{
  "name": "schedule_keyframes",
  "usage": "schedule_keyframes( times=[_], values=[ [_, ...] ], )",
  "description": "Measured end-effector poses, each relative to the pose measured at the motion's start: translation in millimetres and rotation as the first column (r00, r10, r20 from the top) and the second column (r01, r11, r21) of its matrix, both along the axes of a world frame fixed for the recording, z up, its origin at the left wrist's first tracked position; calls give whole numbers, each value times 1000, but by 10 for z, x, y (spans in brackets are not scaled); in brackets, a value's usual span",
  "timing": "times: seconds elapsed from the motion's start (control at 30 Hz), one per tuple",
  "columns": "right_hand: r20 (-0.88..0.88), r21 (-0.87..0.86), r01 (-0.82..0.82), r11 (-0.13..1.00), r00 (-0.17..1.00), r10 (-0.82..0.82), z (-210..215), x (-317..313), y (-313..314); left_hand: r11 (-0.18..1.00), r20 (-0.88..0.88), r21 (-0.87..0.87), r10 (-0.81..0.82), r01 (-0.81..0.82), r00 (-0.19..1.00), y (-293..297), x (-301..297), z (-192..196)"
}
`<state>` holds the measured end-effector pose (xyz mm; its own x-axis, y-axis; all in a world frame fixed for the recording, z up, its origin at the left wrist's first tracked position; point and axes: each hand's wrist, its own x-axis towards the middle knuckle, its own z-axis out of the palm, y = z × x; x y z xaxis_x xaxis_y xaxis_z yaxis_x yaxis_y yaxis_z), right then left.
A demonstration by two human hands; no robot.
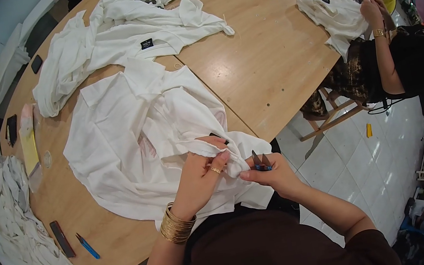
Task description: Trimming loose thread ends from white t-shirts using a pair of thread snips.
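A white shirt lies bunched over the near edge of the wooden table and hangs a little toward me. My left hand, with gold bangles on its wrist, pinches a folded edge of the cloth. A small dark patch shows beside its fingers. Close to the right of it, my right hand has its fingers wrapped round thread snips with blue handles. The dark blades point up and stand apart. The thumb of this hand presses on the shirt's edge.
More white shirts lie farther back on the table. A heap of white cloth hangs at the left edge. Blue tweezers and a dark narrow case lie at near left. At right, a seated person handles another white garment.
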<state>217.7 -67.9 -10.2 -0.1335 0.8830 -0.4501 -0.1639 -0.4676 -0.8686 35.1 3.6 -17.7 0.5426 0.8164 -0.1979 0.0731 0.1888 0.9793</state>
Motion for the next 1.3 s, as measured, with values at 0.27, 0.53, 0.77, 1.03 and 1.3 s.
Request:
schedule_keyframes(
  times=[0.27, 0.53, 0.77, 1.03, 1.3],
  values=[
    [132, 140, -13, 990, 991, -6, -72, -30, -38, 999, 97, 39, 30, -34, 995, -24, 13, 75],
    [777, 313, -313, 897, 627, -52, 308, 98, 72, 970, -106, 241, 5, 21, 994, 58, 53, 171],
    [873, 350, -501, 792, 481, -81, 456, 247, 58, 899, -252, 421, -7, 116, 968, 126, 113, 248],
    [929, 310, -577, 755, 355, -110, 459, 236, 90, 889, -264, 433, -35, 151, 964, 136, 146, 281],
    [954, 297, -657, 693, 238, -183, 472, 204, 161, 892, -270, 425, -36, 153, 962, 135, 155, 234]
  ],
)
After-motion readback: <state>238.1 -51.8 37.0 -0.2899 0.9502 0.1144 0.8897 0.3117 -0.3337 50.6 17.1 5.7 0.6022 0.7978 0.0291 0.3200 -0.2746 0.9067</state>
